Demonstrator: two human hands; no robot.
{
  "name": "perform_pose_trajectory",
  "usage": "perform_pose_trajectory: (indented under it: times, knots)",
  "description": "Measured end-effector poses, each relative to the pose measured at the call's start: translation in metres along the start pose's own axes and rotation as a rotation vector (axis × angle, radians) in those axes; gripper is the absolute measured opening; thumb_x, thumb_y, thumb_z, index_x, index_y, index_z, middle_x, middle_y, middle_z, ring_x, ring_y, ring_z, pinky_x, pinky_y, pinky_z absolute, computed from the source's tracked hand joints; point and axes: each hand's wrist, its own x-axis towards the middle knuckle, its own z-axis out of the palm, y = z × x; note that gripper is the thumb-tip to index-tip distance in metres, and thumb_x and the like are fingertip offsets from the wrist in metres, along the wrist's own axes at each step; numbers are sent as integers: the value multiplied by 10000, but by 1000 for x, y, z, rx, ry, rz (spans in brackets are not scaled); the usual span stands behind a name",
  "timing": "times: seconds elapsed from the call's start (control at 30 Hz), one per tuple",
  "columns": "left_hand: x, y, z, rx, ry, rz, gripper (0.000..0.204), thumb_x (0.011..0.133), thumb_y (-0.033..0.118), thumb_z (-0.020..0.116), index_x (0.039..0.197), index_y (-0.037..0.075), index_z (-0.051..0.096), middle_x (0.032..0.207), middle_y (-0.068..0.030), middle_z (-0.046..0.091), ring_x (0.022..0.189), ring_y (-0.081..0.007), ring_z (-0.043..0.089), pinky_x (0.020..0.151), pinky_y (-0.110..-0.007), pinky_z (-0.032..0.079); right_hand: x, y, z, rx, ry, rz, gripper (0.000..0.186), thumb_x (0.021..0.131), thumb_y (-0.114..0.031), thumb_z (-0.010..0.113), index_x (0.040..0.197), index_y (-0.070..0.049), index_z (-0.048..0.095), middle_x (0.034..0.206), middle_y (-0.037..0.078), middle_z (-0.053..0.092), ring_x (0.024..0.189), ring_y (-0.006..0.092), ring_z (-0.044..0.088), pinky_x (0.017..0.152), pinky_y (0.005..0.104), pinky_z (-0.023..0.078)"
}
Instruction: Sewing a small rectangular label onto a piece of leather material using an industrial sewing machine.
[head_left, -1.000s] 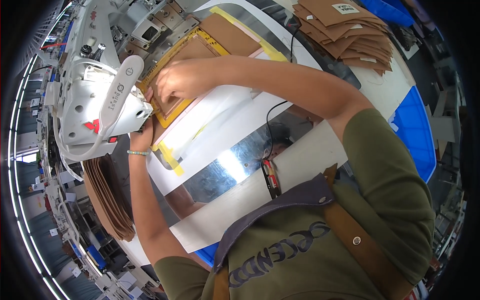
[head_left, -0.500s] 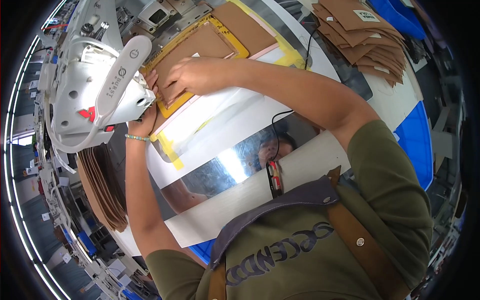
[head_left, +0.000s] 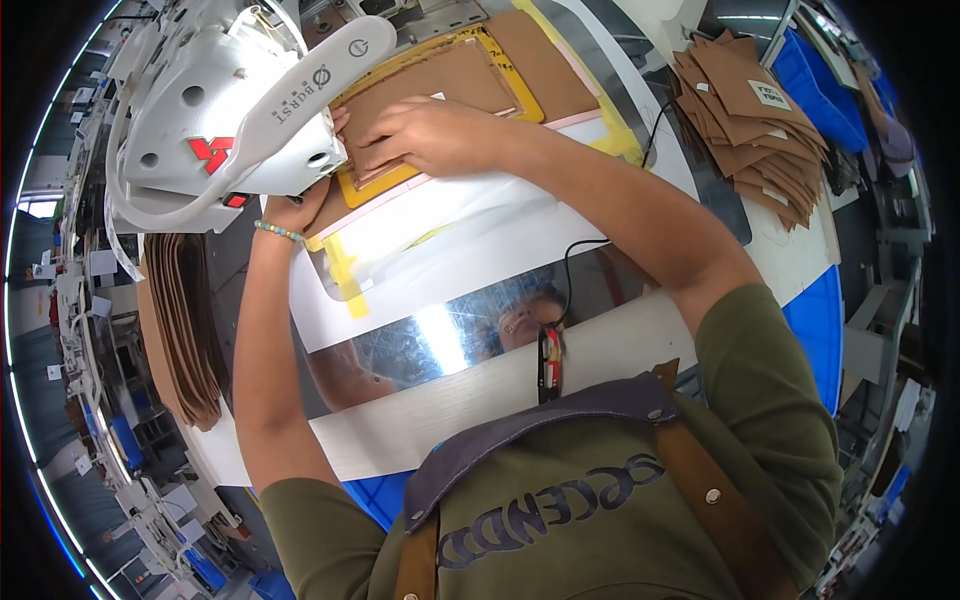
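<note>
A brown panel (head_left: pixel 410 93) lies inside a yellow frame (head_left: pixel 513 85) on white sheeting, close to the white sewing machine head (head_left: pixel 215 140). My right hand (head_left: pixel 428 137) rests on the panel and the frame's near edge, fingers stretched out and slightly bent. Beside the machine head is my left hand (head_left: pixel 298 210), a beaded bracelet at its wrist. The machine hides most of that hand; a few fingertips show past it, flat against the brown material at the frame's left end. A small white tag sits above my right knuckles.
Stacked brown pieces (head_left: pixel 755 125) lie at the right, near a blue bin (head_left: pixel 815 85). More brown panels (head_left: pixel 180 330) stand bundled at the left. A shiny metal plate (head_left: pixel 440 340) spans the table's near side, with red-handled snips (head_left: pixel 549 365) and a black cord close by.
The whole view has shifted, so the machine and table sit differently in the picture. My right hand's fingers lie flatter on the panel. Both hands stay at the frame.
</note>
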Motion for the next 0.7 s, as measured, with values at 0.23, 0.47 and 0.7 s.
perform_pose_trajectory:
  times: [0.23, 0.47, 0.7]
  knots:
    - [-16, -30, -17, 295, -101, 76, 465, 968, 109, 628, 1430, 80, 598, 1450, -121, 626, 1376, -298, 549, 1140, -382, 438, 1, 0, 2, -22, 27, -2, 386, 912, 0, 577, 1199, -150, 788, 1322, 67, 690, 1260, 271, 601, 1111, 431, 453]
    - [-22, -74, -14, 352, -105, -33, 500, 959, 244, 699, 1419, 86, 582, 1441, -166, 606, 1357, -362, 545, 1127, -434, 447, 3, 1, 4, -58, 12, 5, 400, 897, 5, 580, 1212, -142, 776, 1317, 68, 692, 1253, 273, 603, 1107, 436, 456]
    - [-24, -82, -7, 404, -69, -114, 484, 955, 221, 698, 1409, 90, 589, 1418, -161, 621, 1338, -353, 558, 1115, -428, 455, 9, 2, 1, -100, -43, 17, 407, 900, -7, 587, 1227, -164, 773, 1313, 52, 693, 1255, 273, 600, 1106, 442, 459]
